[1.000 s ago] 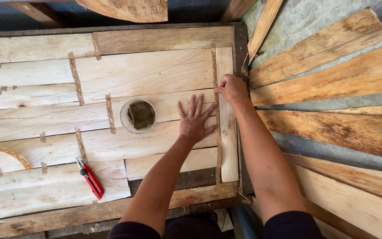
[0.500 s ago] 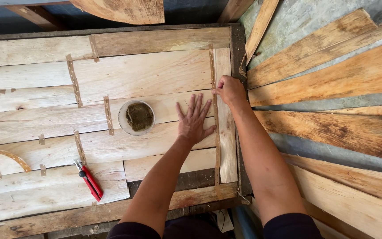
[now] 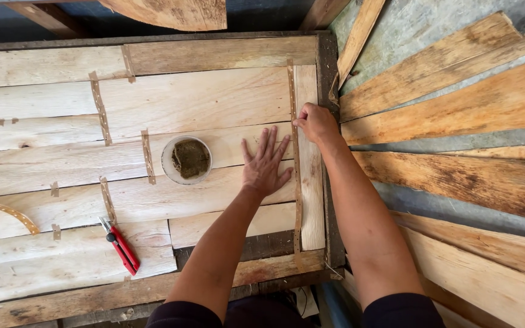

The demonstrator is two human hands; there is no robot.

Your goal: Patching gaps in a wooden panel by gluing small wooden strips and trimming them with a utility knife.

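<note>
My left hand [image 3: 266,163] lies flat with fingers spread on a pale veneer sheet [image 3: 189,103], just left of a long brown tape strip [image 3: 296,176] that runs down a seam. My right hand [image 3: 316,121] presses with curled fingers on the top part of that strip, on a narrow vertical veneer piece [image 3: 311,182]. A round white bowl [image 3: 186,159] with a brownish wet mass inside sits left of my left hand. The sheets lie on a dark-framed wooden table [image 3: 326,67].
Red-handled pliers [image 3: 121,244] lie on the veneer at lower left. Short tape strips [image 3: 98,106] join other seams. A curled tape piece [image 3: 10,214] is at the far left. Rough wooden planks [image 3: 457,121] lie stacked on the right, beside the table.
Both hands stay almost in place on the seam; the view has shifted slightly. My right hand's fingers press at nearly the same spot on the strip.
</note>
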